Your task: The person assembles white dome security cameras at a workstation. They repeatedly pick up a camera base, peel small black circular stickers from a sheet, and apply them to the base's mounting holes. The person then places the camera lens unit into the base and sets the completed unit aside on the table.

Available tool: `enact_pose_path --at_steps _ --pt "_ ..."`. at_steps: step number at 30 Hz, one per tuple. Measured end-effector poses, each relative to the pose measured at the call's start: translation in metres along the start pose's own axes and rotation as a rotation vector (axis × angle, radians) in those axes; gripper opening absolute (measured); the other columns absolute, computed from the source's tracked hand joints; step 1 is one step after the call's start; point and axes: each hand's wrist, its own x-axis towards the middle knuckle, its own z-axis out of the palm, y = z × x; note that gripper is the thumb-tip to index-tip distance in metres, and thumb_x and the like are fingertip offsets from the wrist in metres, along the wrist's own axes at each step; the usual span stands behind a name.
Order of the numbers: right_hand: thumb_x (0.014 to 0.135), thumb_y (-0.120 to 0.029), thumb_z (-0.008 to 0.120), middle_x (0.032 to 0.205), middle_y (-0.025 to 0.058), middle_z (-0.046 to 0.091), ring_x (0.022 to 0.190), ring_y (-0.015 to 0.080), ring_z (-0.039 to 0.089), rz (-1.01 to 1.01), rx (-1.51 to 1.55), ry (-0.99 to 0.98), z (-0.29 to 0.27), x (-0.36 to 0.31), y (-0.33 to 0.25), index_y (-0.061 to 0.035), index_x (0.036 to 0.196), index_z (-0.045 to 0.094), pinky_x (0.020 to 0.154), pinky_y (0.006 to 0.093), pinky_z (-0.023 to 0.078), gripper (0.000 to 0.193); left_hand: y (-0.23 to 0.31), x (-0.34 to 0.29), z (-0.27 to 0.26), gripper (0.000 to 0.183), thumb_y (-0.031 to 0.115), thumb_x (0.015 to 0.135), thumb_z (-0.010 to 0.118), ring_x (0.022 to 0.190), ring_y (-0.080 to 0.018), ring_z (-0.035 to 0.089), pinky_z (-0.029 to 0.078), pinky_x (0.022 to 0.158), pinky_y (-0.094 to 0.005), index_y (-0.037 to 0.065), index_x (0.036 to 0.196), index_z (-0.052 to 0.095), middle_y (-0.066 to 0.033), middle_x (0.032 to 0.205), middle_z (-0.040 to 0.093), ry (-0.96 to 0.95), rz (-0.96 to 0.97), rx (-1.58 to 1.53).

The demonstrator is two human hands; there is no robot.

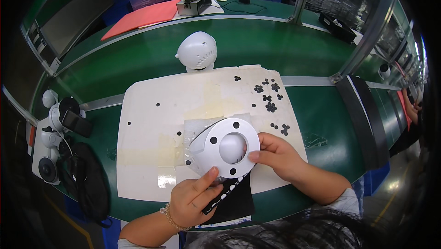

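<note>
A white plastic housing with a flat ring-shaped base (pixel 253 132) lies tilted over the mat, its base turned up toward me. Round black pads sit on the ring, at the top, the upper left and the bottom. My right hand (pixel 280 157) grips the ring's right edge, thumb on the face and fingers behind. At the ring's lower left, my left hand (pixel 190 201) reaches a fingertip to the rim. That hand also holds a black strip with white half-round gaps (pixel 226 194) along it; part of the strip is hidden by the fingers. Under the housing lies a translucent wrapping sheet (pixel 190 127).
Loose black pads (pixel 271 106) lie in clusters on the right of the pale cardboard mat (pixel 147 157). A white camera-like unit (pixel 197 50) stands behind the mat. White devices (pixel 53 134) and a black pouch (pixel 89 180) are at left; a long black pad (pixel 360 120) lies at right.
</note>
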Motion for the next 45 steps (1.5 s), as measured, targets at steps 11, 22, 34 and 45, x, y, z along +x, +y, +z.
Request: enact_pose_path --at_steps 11,22,34,45 --pt "0.08 -0.016 0.052 0.084 0.0071 0.06 0.077 0.0181 0.056 -0.51 -0.738 0.545 -0.085 0.087 -0.05 -0.0034 0.094 0.058 0.066 0.0306 0.043 0.02 -0.004 -0.001 -0.009 0.034 0.001 0.059 0.068 0.067 -0.0217 0.06 0.048 0.055 -0.0278 0.0 0.092 0.058 -0.0126 0.11 0.056 -0.103 0.002 -0.117" --pt "0.082 -0.024 0.047 0.091 0.0174 0.059 0.089 0.0338 0.055 -0.157 -1.605 0.763 -0.165 0.151 -0.022 -0.0047 0.094 0.059 0.079 0.0416 0.042 0.026 -0.008 -0.007 -0.005 0.031 0.006 0.066 0.067 0.083 -0.0226 0.06 0.05 0.068 -0.029 0.002 0.096 0.058 -0.0091 0.103 0.058 -0.077 -0.116 -0.251" --pt "0.078 -0.024 0.057 0.098 0.0163 0.058 0.094 0.0307 0.053 -0.708 -1.625 0.446 -0.06 0.216 0.009 0.0006 0.097 0.058 0.083 0.0372 0.04 0.031 -0.01 -0.011 -0.002 0.032 0.009 0.072 0.063 0.081 -0.0267 0.057 0.048 0.067 -0.0323 0.004 0.099 0.047 -0.0106 0.099 0.056 -0.149 -0.229 -0.362" --pt "0.078 -0.015 0.058 0.075 0.0092 0.058 0.067 0.0187 0.058 -0.454 -0.724 0.575 -0.044 0.145 -0.06 0.0017 0.09 0.055 0.061 0.0308 0.044 0.021 -0.007 -0.012 -0.001 0.034 0.007 0.069 0.065 0.08 -0.0264 0.059 0.049 0.066 -0.0325 0.004 0.1 0.051 -0.0114 0.094 0.058 -0.124 -0.114 -0.259"
